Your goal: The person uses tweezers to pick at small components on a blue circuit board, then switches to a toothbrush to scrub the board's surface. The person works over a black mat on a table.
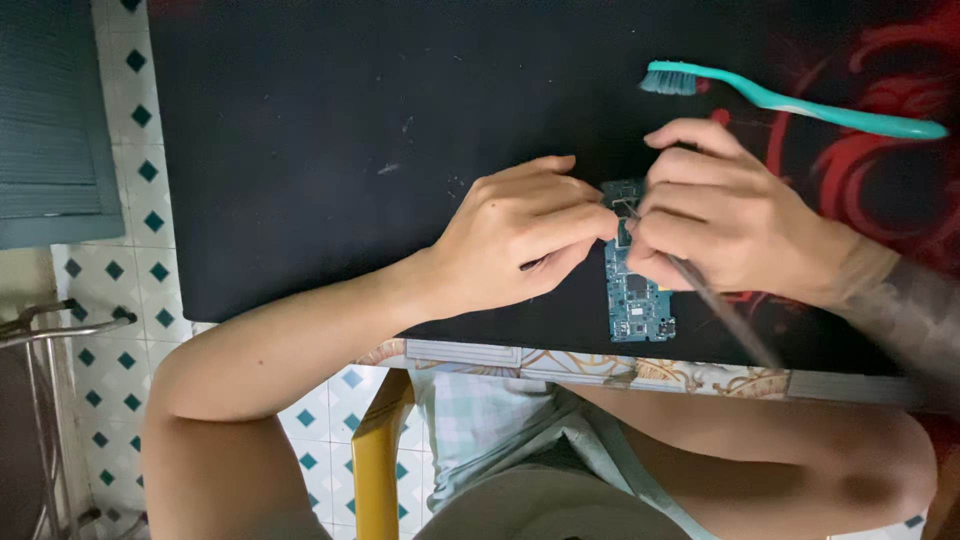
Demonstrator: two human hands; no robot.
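A blue circuit board [636, 298] lies on the black mat [320, 130] near the table's front edge. My left hand [520, 232] presses its fingertips against the board's upper left side, holding it down. My right hand [715, 212] grips a thin metal tool [725, 312], likely tweezers, with the tip touching the board's upper part between the two hands. The tool's shaft slants down to the right, blurred. The top of the board is partly hidden under my fingers.
A teal toothbrush [800, 102] lies on the mat at the upper right, bristles pointing left. The mat has a red pattern [890, 170] on its right side. A yellow stool [375, 450] shows below the table edge; tiled floor and a metal rack [40, 330] at left.
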